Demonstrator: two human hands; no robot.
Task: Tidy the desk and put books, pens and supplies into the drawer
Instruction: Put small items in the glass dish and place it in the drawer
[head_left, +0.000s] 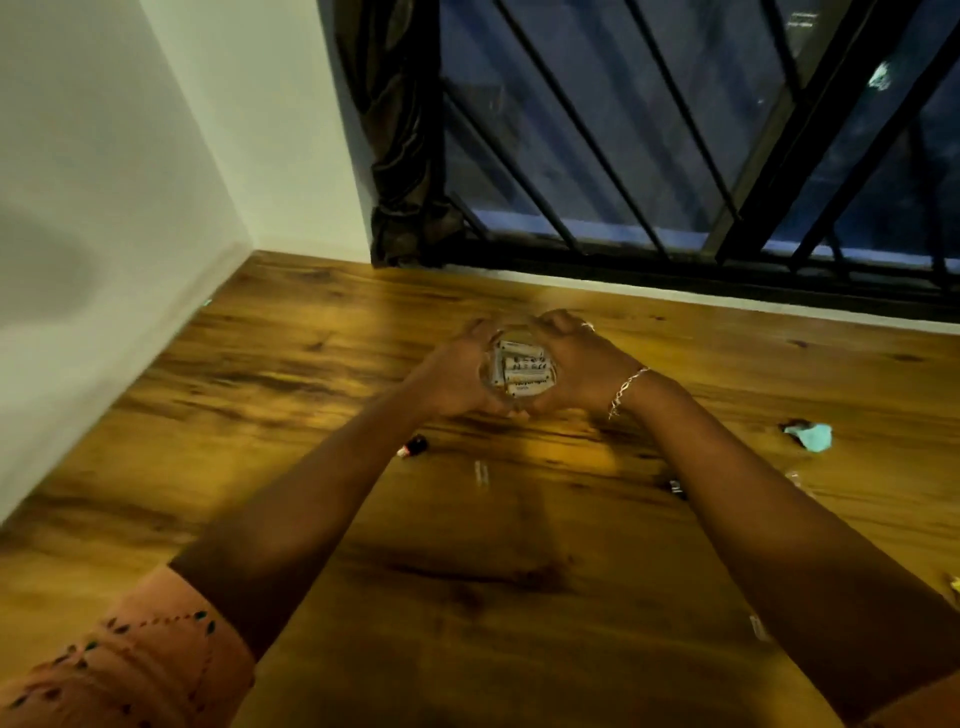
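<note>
Both hands were wrapped round one clear jar (488, 370), far centre of the desk (467, 571). Left hand (454, 371) cupped the jar's left side and right hand (579, 366) its right, fingers curled round the far wall. I couldn't tell whether its base was on the wood or just lifted.

Jar held batteries (524, 371), pale, lying stacked across each other. Likely reason for the two-handed hold: an open top with loose, heavy contents, so gripping both sides keeps it level and stops a spill. One hand on smooth glass would be riskier.

No drawer was in view, so the carry target was unknown from here.

Loose bits lay on the near side of the hands:
- a small dark item with a red-white end (414, 446), just near-left of the left wrist
- a thin clear piece (481, 474), near centre
- a small dark bit (675, 487), beside the right forearm
- a teal scrap (810, 435), well off to the right

They were too small or blurred to identify. My read is that the scrap was trash rather than drawer stock.

Judged progress: mid-task, with the big items apparently off the desk, the jar in hand and the small bits left.
</note>
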